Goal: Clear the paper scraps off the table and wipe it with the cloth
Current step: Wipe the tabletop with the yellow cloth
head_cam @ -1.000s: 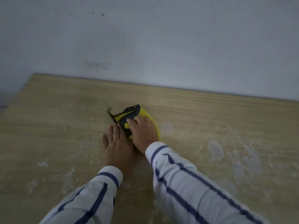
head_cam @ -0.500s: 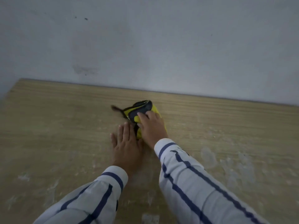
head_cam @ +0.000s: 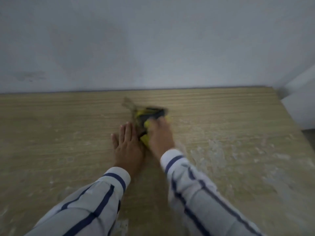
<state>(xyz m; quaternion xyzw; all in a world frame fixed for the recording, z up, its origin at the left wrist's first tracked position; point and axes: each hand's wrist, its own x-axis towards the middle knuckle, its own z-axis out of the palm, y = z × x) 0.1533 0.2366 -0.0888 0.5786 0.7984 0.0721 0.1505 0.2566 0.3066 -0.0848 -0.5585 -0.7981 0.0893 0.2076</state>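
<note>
A yellow and black cloth (head_cam: 144, 116) lies bunched on the light wooden table (head_cam: 68, 133), a little short of the back wall. My right hand (head_cam: 159, 135) lies on top of it with the fingers curled over the fabric, blurred by motion. Flat on the wood just left of the cloth rests my left hand (head_cam: 127, 145), fingers straight and together. Both arms wear white sleeves with blue stripes. Whitish smears (head_cam: 216, 149) mark the wood to the right of my hands. No loose paper scraps can be made out.
A grey wall (head_cam: 153, 48) rises directly behind the table's far edge. The table's right edge (head_cam: 293, 123) runs diagonally, with a white surface beyond it. More faint pale marks (head_cam: 122, 225) show on the wood near the bottom of the view.
My right hand has pushed the cloth farther toward the wall and to the right. My view has swung right, bringing the table's right edge in. The left hand stays flat beside the cloth.
</note>
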